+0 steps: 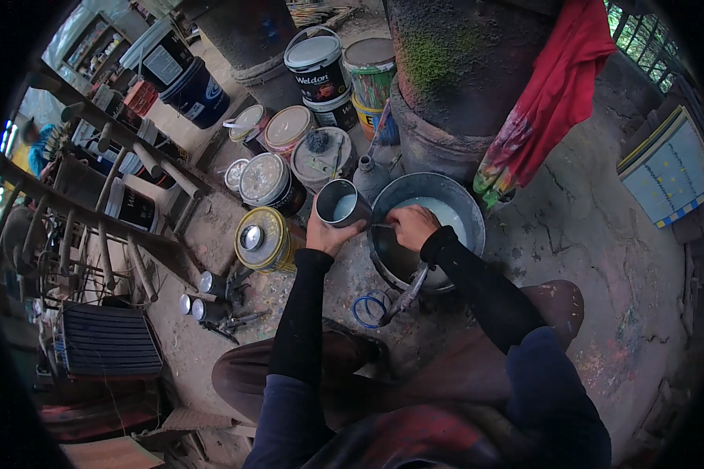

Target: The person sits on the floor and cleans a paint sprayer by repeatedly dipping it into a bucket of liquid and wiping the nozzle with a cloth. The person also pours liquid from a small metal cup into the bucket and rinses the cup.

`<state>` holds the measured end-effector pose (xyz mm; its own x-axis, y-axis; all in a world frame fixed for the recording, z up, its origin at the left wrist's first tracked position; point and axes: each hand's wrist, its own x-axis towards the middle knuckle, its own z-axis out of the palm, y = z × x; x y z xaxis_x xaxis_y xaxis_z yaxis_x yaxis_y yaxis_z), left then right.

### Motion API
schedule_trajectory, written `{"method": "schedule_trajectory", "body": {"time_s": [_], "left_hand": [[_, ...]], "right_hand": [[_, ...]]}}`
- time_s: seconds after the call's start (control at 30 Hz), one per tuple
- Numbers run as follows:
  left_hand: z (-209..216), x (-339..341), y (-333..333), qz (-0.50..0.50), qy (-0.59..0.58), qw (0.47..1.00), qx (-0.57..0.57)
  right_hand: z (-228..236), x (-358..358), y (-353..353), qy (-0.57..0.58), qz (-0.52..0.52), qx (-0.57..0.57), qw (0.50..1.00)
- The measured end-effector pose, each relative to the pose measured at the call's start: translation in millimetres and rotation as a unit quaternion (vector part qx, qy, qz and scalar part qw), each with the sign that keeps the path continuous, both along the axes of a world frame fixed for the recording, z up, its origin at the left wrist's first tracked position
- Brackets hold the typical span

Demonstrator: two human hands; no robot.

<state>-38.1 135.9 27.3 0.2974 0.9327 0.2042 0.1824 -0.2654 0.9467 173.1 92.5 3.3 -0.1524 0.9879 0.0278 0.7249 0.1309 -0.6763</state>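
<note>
My left hand is wrapped round a grey metal cup, tilted so that its mouth faces me, with pale liquid inside. Just to the right, my right hand is closed over the bucket, its fingers pinched. A thin stick-like thing pokes out of them toward the cup; its kind is too small to tell. Beneath the right hand stands a grey metal bucket holding whitish liquid. Against its near rim leans a metal tool with a handle, beside a coiled blue hose.
Lidded paint cans stand beyond my left hand, among them a yellow one. A grey bottle sits by the bucket. Behind rises a large dark drum with a red cloth hanging down. Small metal cups lie at left, near a wooden rack.
</note>
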Motion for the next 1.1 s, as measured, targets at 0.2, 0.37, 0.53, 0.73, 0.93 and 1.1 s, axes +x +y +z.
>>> {"method": "schedule_trajectory", "body": {"time_s": [0.2,0.37,0.53,0.73,0.93,1.1], "left_hand": [[-2,-3,1,-0.002,-0.028,0.999,-0.029],[-3,-4,2,-0.016,-0.036,0.999,-0.035],[-5,-5,5,-0.016,0.004,1.000,-0.004],[4,-2,-1,-0.013,0.019,1.000,0.014],[6,0,-1,-0.014,0.036,0.999,0.022],[0,-1,3,-0.020,0.014,0.999,0.024]], "right_hand": [[-1,-5,0,0.005,-0.003,0.013,1.000],[-4,-17,-1,-0.033,-0.008,-0.012,0.999],[-7,-23,1,-0.051,-0.039,-0.012,0.998],[-1,-10,8,-0.034,-0.012,-0.022,0.999],[-5,-5,11,-0.043,0.045,-0.045,0.997],[-13,-9,10,-0.033,0.063,-0.024,0.997]]}}
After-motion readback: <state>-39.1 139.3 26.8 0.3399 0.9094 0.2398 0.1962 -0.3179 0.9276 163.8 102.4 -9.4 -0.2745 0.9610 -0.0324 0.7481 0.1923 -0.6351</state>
